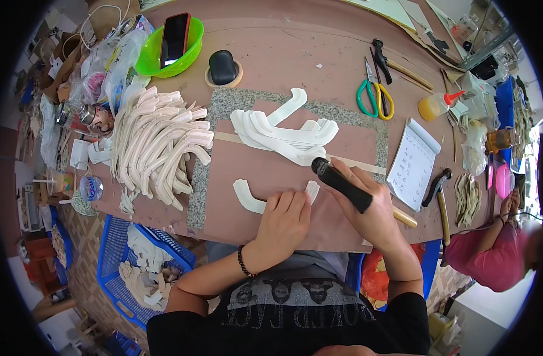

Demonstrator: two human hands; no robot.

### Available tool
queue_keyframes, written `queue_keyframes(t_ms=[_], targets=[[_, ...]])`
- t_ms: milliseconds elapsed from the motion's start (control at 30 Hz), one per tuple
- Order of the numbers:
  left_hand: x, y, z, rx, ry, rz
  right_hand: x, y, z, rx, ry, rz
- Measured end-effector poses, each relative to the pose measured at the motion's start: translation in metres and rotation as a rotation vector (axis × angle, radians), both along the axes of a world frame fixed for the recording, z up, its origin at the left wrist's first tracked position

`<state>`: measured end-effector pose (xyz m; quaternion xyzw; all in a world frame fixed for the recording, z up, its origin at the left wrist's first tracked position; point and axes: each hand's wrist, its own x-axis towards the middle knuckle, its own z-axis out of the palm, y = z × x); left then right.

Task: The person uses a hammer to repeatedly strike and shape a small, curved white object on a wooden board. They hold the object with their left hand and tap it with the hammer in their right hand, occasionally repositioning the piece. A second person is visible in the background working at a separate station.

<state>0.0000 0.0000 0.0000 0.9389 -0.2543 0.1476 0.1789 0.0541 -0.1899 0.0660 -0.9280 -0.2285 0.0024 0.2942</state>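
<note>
On the mat, a U-shaped white strip (246, 197) lies near the table's front edge. My left hand (285, 219) presses on its lower bend with bent fingers held together, hiding part of it. Closed around a hammer (344, 187), my right hand (372, 204) holds the black head above the mat, just right of the strip's tip. A length of its wooden handle shows below the hand. Just beyond both hands lies a loose heap of similar curved white strips (283, 133). To the left, many cream curved strips (158, 139) are stacked in a large pile.
A green bowl (194, 50) with a phone (174, 38) stands far left, beside a black rounded object (223, 66). Scissors (375, 98), another hammer (381, 59), a yellow glue bottle (432, 107) and a notepad (412, 166) lie rightward. A blue basket (108, 255) stands below. Another person (485, 255) is at right.
</note>
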Motion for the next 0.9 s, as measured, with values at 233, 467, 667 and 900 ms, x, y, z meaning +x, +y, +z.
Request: queue_keyframes(t_ms=[233, 467, 667, 900], targets=[[-0.002, 0.004, -0.003, -0.147, 0.033, -0.051, -0.002, -0.006, 0.003, -0.053, 0.008, 0.013], [0.011, 0.039, 0.007, -0.056, 0.096, -0.284, -0.009, 0.001, 0.003, -0.093, -0.002, 0.065], [0.007, 0.044, 0.0, -0.094, 0.106, -0.288, -0.012, 0.003, -0.001, -0.032, 0.003, 0.1], [0.008, 0.047, 0.0, -0.169, 0.124, -0.28, -0.016, 0.006, 0.001, -0.052, 0.018, 0.151]])
